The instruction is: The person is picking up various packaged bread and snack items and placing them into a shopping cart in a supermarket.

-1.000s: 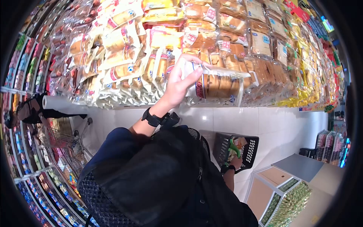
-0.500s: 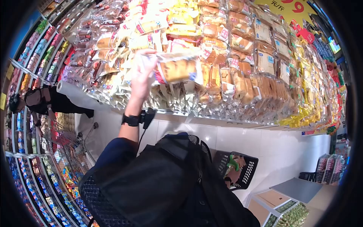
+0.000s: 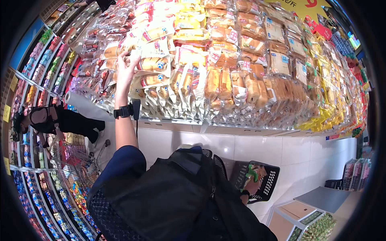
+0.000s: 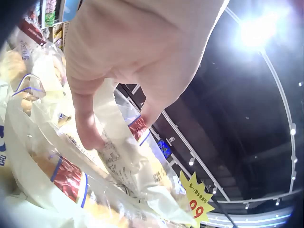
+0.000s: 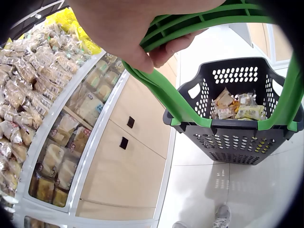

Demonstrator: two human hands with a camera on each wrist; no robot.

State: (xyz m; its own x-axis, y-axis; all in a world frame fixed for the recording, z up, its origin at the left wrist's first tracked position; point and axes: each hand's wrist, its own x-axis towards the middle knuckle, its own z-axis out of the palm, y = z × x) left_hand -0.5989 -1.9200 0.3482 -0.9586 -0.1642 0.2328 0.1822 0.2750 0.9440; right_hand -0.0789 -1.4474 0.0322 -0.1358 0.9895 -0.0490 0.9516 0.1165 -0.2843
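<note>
My left hand (image 3: 126,74) reaches over the bread display and pinches one end of a bagged bread (image 4: 137,156) between thumb and finger. The bag has a pale wrapper with a red label and blue stripes, and it lies among similar bread bags (image 4: 66,180). Down at my side, my right hand (image 5: 137,28) grips the green handle (image 5: 166,95) of a black shopping basket (image 5: 228,128). Several wrapped packets (image 5: 237,107) rest at the bottom of the basket.
Rows of packaged bread (image 3: 257,80) fill the display in front. A shopping cart (image 3: 82,160) and a person (image 3: 64,120) are on the left, beside shelves of packets (image 3: 36,148). Cardboard boxes (image 3: 293,209) stand at the lower right.
My left hand has carried the bagged bread leftward from the front of the display and lowered it onto the bags there. My right hand stays at the basket.
</note>
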